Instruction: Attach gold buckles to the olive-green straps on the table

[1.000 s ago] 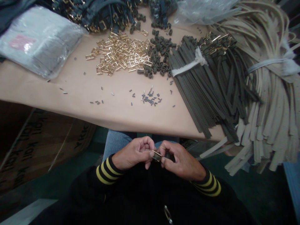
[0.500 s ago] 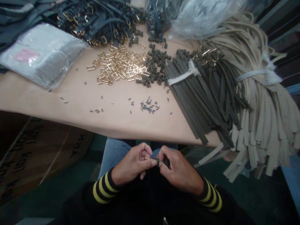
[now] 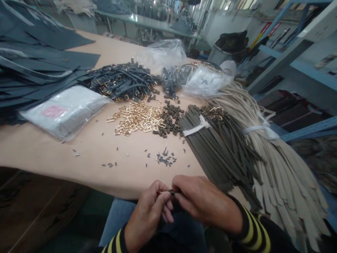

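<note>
My left hand [image 3: 151, 209] pinches a gold buckle [image 3: 162, 192] between thumb and forefinger, just off the table's front edge. Only a thin gold edge of it shows. Close against it, my right hand [image 3: 200, 198] is closed on a small dark strap piece [image 3: 171, 192], which meets the buckle; most of it is hidden by the fingers. Beyond my hands lies a scatter of small dark bits [image 3: 165, 158]. Farther back are a heap of gold buckles [image 3: 139, 117] and, beside it, a pile of dark olive loops [image 3: 171, 117].
Right of my hands lie a tied bundle of dark olive straps [image 3: 207, 147] and a bundle of beige straps [image 3: 279, 175]. A plastic-wrapped packet [image 3: 68, 112] rests at left. Behind are dark buckled straps [image 3: 123, 80], clear plastic bags [image 3: 205, 80] and blue-grey sheets [image 3: 39, 70].
The head view has tilted up, so more of the room shows. Both hands have come up to the table's front edge, still together, holding the buckle and the dark piece.
</note>
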Action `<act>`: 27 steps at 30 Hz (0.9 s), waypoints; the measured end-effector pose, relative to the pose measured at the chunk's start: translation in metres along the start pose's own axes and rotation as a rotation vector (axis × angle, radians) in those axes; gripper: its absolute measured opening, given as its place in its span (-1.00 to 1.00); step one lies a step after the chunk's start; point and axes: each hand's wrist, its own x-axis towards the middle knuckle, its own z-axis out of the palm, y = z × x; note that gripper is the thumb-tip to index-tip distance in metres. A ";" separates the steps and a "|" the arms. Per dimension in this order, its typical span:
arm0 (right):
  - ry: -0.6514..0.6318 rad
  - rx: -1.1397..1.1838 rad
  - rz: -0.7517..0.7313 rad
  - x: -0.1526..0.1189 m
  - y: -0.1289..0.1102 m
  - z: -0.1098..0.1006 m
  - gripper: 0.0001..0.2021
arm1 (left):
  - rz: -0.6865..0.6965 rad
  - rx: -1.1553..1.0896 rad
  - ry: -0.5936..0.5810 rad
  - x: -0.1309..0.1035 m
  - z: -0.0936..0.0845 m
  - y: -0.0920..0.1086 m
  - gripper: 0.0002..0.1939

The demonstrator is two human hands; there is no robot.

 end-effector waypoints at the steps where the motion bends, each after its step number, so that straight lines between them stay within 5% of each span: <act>1: -0.005 0.029 -0.024 0.011 0.006 -0.007 -0.93 | -0.008 -0.035 0.032 0.005 -0.004 0.001 -0.73; 4: 0.165 0.071 0.016 0.053 0.028 -0.022 -0.90 | -0.039 -0.133 0.127 0.016 -0.016 -0.001 -0.68; 7: 0.414 -0.094 0.222 0.096 0.047 -0.025 -0.85 | -0.067 -0.181 0.175 0.021 -0.022 -0.005 -0.64; 13: 0.376 -0.227 0.229 0.141 0.057 -0.015 -0.86 | -0.084 -0.220 0.192 0.018 -0.022 -0.006 -0.64; 21: 0.380 -0.199 0.211 0.110 0.052 -0.015 -0.85 | -0.056 -0.240 0.180 0.017 -0.022 -0.004 -0.69; 25: 0.487 0.078 0.134 0.063 0.031 -0.008 -0.77 | -0.028 -0.222 0.175 0.014 -0.020 -0.006 -0.71; 27: 0.433 0.276 0.127 0.039 0.021 0.003 -0.76 | -0.012 -0.214 0.172 0.011 -0.018 -0.007 -0.71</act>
